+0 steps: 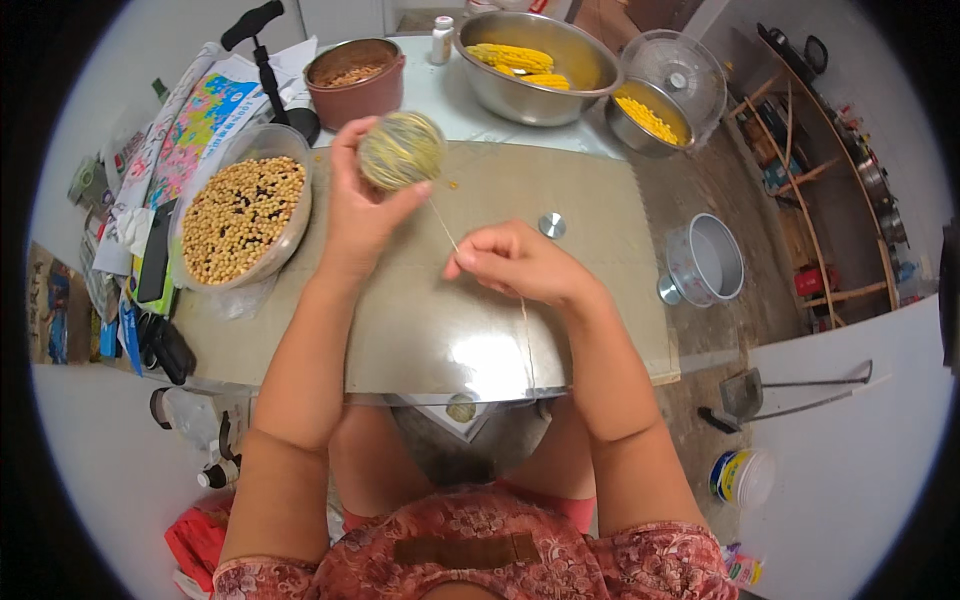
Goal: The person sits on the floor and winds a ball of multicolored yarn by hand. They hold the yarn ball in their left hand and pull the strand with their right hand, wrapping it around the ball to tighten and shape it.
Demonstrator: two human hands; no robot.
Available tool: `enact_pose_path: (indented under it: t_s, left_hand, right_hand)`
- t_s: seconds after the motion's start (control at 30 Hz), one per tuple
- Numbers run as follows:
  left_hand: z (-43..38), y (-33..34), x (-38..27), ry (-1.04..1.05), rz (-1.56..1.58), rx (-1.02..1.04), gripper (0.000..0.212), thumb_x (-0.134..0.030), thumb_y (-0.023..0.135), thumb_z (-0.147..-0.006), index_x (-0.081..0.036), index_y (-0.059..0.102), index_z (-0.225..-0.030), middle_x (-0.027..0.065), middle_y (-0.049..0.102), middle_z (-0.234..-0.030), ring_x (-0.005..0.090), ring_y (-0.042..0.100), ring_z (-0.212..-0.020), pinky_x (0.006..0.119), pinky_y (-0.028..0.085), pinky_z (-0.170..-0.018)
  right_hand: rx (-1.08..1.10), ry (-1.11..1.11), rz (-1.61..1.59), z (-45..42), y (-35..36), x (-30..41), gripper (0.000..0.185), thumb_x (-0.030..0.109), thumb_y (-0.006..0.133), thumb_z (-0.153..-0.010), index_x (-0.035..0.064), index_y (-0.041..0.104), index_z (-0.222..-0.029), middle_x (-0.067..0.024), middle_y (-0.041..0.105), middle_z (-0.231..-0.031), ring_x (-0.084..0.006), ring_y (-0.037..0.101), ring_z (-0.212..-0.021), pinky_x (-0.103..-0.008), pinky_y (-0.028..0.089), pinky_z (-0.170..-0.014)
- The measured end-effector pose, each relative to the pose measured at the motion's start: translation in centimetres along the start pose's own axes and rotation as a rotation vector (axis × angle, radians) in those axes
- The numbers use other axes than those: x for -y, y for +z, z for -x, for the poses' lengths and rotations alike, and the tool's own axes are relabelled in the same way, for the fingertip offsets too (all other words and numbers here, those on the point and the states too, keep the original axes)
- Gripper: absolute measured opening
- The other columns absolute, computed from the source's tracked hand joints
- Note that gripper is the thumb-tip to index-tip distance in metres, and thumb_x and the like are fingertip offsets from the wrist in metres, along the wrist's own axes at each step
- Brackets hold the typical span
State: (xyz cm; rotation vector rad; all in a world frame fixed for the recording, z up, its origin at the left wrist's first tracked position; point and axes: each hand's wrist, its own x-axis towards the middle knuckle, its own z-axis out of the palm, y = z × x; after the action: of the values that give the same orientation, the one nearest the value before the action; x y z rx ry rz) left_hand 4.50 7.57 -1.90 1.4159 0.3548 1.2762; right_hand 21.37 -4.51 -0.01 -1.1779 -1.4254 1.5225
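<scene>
My left hand [367, 184] holds up a ball of grey-green and yellow yarn [403, 150] above the table, fingers behind it and thumb at its lower side. A thin strand of yarn [444, 225] runs from the ball down to my right hand [499, 259], where thumb and forefinger pinch it. Below that hand the strand hangs on over the table's near edge. Under the edge, another yarn ball [460, 408] shows in a white container [471, 431], partly hidden by the table.
The table [420, 330] bears a tub of beans [244, 217] at left, a reddish pot [356, 90], a steel bowl with corn cobs [536, 101] and a smaller bowl of kernels [646, 120] at the back. A metal disc [552, 225] lies right of centre. A round tin [705, 259] stands beyond the right edge.
</scene>
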Motion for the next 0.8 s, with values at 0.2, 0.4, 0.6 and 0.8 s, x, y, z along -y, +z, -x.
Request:
enact_pose_path:
  t_s: [0.2,0.4,0.6,0.8]
  left_hand:
    - [0.7,0.2,0.8,-0.143,-0.158,0.161,0.073,0.006,0.068,-0.067,-0.013,0.036,-0.13,0.0048,0.042,-0.124,0.0167,0.048,-0.115,0.031,0.046,-0.094]
    - [1.1,0.7,0.2,-0.28,-0.054,0.407,0.073,0.001,0.07,-0.064,-0.014,0.041,-0.129,0.0064,0.043,-0.123,0.0188,0.046,-0.117,0.031,0.043,-0.096]
    - [1.8,0.9,-0.3,-0.268,-0.239,0.71,0.071,-0.006,0.071,-0.059,-0.013,0.047,-0.126,0.0098,0.045,-0.121,0.0226,0.044,-0.118,0.034,0.038,-0.1]
    - [1.9,1.2,-1.7,-0.543,0.195,0.941,0.082,0.0,0.074,-0.06,-0.007,0.038,-0.133,0.0056,0.042,-0.128,0.0164,0.043,-0.121,0.031,0.036,-0.103]
  right_hand:
    - [0.077,-0.174,-0.053,2.7,-1.4,1.8,0.025,0.023,0.061,-0.087,-0.0012,0.067,-0.082,0.0026,0.048,-0.056,-0.0044,0.041,-0.045,-0.0204,0.03,-0.04]
    - [-0.063,-0.435,-0.271,3.8,-3.6,0.8,0.023,0.021,0.059,-0.09,-0.0003,0.063,-0.082,-0.0004,0.051,-0.061,-0.0043,0.041,-0.046,-0.0196,0.032,-0.041]
    - [-0.23,-0.559,-0.52,3.2,-4.3,0.8,0.022,0.022,0.052,-0.095,0.0023,0.056,-0.086,0.003,0.041,-0.058,-0.0028,0.032,-0.044,-0.018,0.03,-0.039]
    - [-0.464,-0.373,-0.627,2.2,-5.6,0.1,0.021,0.024,0.049,-0.097,0.0047,0.056,-0.091,0.0062,0.037,-0.057,-0.0013,0.027,-0.044,-0.0175,0.023,-0.038]
